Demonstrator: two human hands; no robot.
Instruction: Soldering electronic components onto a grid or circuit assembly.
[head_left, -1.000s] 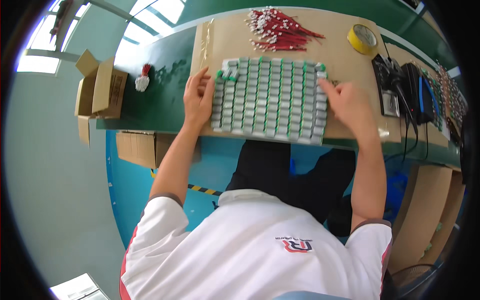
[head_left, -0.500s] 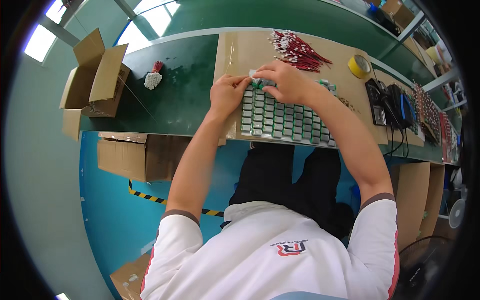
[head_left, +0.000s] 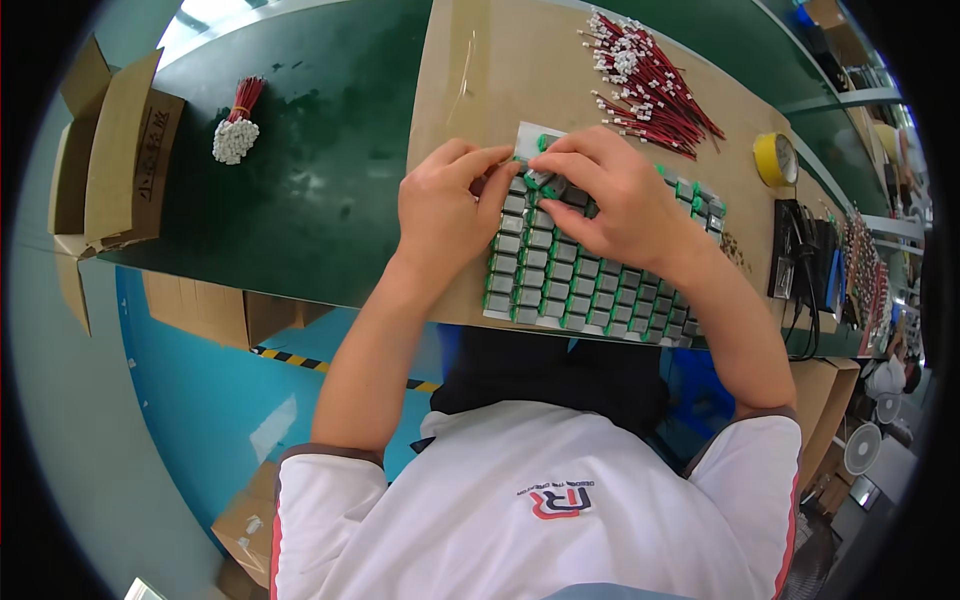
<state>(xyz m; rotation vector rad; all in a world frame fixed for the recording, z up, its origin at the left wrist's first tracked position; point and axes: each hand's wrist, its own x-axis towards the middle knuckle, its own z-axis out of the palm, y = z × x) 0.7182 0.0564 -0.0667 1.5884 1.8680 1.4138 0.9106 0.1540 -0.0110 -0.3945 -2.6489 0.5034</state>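
Observation:
Rows of small grey blocks with green edges (head_left: 565, 270) stand closely packed on a white board (head_left: 527, 137), whose far left corner shows bare. Over that corner, my right hand (head_left: 635, 205) pinches one grey-and-green block (head_left: 541, 178) between thumb and fingers, tilted against the others. My left hand (head_left: 440, 210) is closed at the board's left edge. Its thumb and forefinger tips meet beside the same block, and whatever lies between them is too small to make out. My right hand hides part of the far rows.
Loose red wires with white connectors (head_left: 650, 85) lie beyond the board. A tied wire bundle (head_left: 238, 125) sits left, near an open carton (head_left: 130, 160). At right are yellow tape (head_left: 775, 160) and black devices with cables (head_left: 800, 250). Brown sheeting (head_left: 470, 60) covers part of the green table.
The view has shifted closer to the table, so board and hands look larger. Both hands stay at the board's far left corner; the grey-and-green block between my right fingers now shows more plainly.

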